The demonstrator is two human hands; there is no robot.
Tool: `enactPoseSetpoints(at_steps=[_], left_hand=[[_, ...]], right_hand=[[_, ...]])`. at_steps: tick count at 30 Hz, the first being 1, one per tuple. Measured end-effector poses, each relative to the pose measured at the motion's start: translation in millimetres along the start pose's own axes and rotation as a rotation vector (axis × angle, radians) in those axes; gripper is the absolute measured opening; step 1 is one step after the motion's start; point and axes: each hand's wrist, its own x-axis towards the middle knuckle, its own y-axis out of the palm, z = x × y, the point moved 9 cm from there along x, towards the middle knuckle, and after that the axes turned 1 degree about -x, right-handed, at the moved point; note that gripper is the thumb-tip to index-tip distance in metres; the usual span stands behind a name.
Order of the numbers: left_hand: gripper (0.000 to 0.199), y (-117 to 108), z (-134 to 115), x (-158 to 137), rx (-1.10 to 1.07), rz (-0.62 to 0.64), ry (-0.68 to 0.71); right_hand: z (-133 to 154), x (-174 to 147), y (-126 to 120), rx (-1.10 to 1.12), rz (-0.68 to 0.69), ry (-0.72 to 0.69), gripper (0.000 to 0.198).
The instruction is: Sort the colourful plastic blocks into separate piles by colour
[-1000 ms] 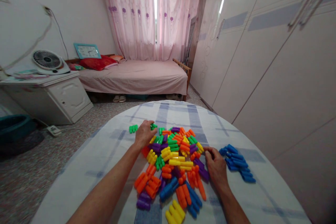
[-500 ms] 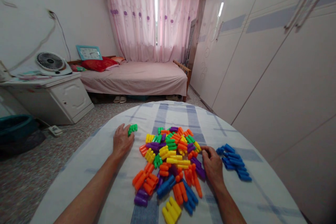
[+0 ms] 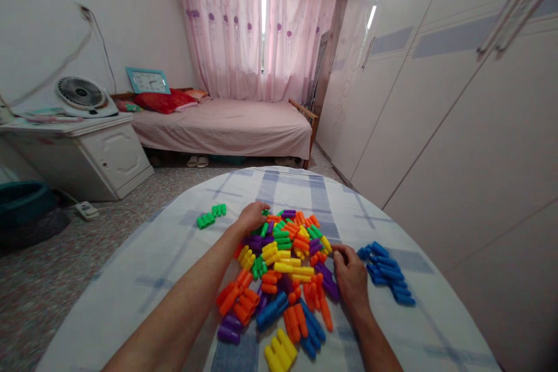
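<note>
A heap of plastic building blocks (image 3: pixel 282 254), shaped like joined tubes in orange, yellow, green, purple and blue, lies mid-table. At its far left edge my left hand (image 3: pixel 253 217) reaches over a green block (image 3: pixel 265 213); its fingers are mostly hidden, so their grip is unclear. My right hand (image 3: pixel 351 276) rests on the cloth at the heap's right side, fingers loosely bent and apart, holding nothing. Its index fingertip is by a yellow block (image 3: pixel 326 244), near a purple block (image 3: pixel 326 282). Left of the heap lie two green blocks (image 3: pixel 206 220), apart from the others.
Blue blocks (image 3: pixel 387 270) form a separate group to the right on the checked tablecloth (image 3: pixel 183 256). Beyond the round table are a bed (image 3: pixel 226 125), a cabinet with a fan (image 3: pixel 82 95), and a tall wardrobe (image 3: pixel 471 145) along the right.
My left hand has left a green block beside the other one on the left and moved right to the heap's far edge. My right hand stays nearly in place.
</note>
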Motion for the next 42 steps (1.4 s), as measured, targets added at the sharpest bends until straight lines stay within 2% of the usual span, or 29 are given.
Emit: enactPoseSetpoints(at_steps=[5,9,13,16,20,24,27,29,31,34,38,42], left_hand=[[0.030,-10.2,10.9,-3.2,-0.044,-0.027,-0.041],[0.032,-44.3,31.7,-12.5,-0.015,-0.133,-0.071],[0.032,-82.2,62.2,-27.2,0.117,-0.235,-0.128],[0.028,-93.6,77.8,-37.7,0.214,-0.265,-0.134],[0.027,-91.2,74.6,-46.1,0.278,-0.293,-0.088],[0.032,-78.7,41.6,-50.8,0.261,-0.296,0.022],[0.033,-50.6,4.5,-55.6,0.153,-0.120,0.202],[0.034,-30.7,-12.8,-60.1,0.082,0.015,0.264],[0.033,-18.5,-17.9,-61.6,0.023,0.079,0.227],[0.029,-11.6,-15.8,-60.0,-0.054,0.081,0.137],[0.033,-11.2,-15.2,-61.8,-0.117,0.060,0.097],[0.037,-22.1,-8.5,-65.1,-0.386,0.024,0.024]], right_hand=[[0.1,0.2,0.0,0.003,-0.003,-0.004,0.032],[3.5,0.3,-1.0,0.015,0.004,-0.003,0.031],[6.3,-0.6,-1.4,0.018,0.003,-0.004,0.031],[5.7,-1.2,-0.9,0.017,0.000,0.006,0.031],[4.2,-1.4,-0.5,0.018,0.002,0.018,0.031],[3.9,-1.0,-1.0,0.012,0.003,0.028,0.031],[4.7,-0.8,-1.0,0.011,0.002,0.020,0.030],[4.6,-0.9,-0.9,0.014,0.000,0.016,0.030],[3.8,-1.1,-0.6,0.016,0.001,0.015,0.030],[2.6,-0.9,0.0,0.018,0.006,0.018,0.030],[2.1,-0.2,0.4,0.016,0.011,0.021,0.030],[3.0,-0.4,0.9,0.021,0.010,0.016,0.031]])
